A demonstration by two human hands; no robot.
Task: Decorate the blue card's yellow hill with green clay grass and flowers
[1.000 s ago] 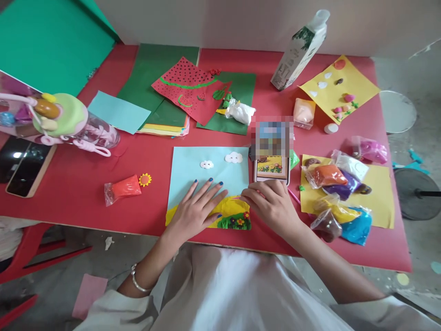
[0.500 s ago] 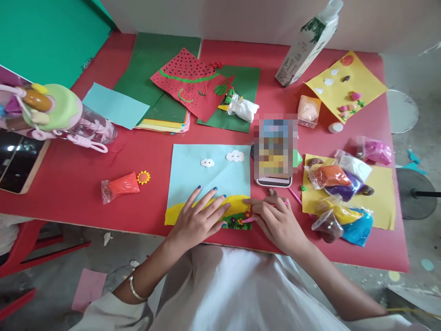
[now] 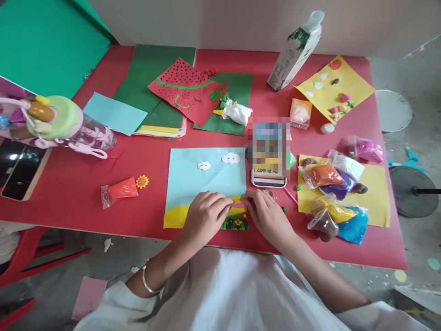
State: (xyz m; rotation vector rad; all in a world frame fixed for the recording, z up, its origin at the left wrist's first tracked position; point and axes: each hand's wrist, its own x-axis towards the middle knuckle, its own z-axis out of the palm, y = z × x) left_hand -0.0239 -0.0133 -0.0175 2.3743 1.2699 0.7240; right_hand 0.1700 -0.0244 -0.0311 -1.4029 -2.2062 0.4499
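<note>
A light blue sheet (image 3: 189,184) lies in front of me, with white clay clouds (image 3: 230,158), a yellow clay strip (image 3: 174,217) and a green patch with small flowers (image 3: 237,223) on it. My right hand (image 3: 268,214) pinches a slim pink clay tool (image 3: 237,205) over the sheet's right side. Close to the tool's tip, my left hand (image 3: 208,216) has its thumb and fingers pinched together. Whatever sits between those left fingertips is too small to make out. Just beyond my right hand is a phone (image 3: 268,180), its screen blurred.
Bagged clay (image 3: 327,177) in several colours rests on a yellow sheet (image 3: 377,197) at right. A red clay bag (image 3: 122,188) and a clay sunflower (image 3: 142,181) are at left. Farther back stand a carton (image 3: 292,57) and a lidded bottle (image 3: 65,117); a watermelon picture (image 3: 186,89) lies between.
My left hand has gone from lying flat on the sheet to a raised pinch. My right hand has moved left and up, bringing the pink tool to the left fingertips. The view has shifted slightly.
</note>
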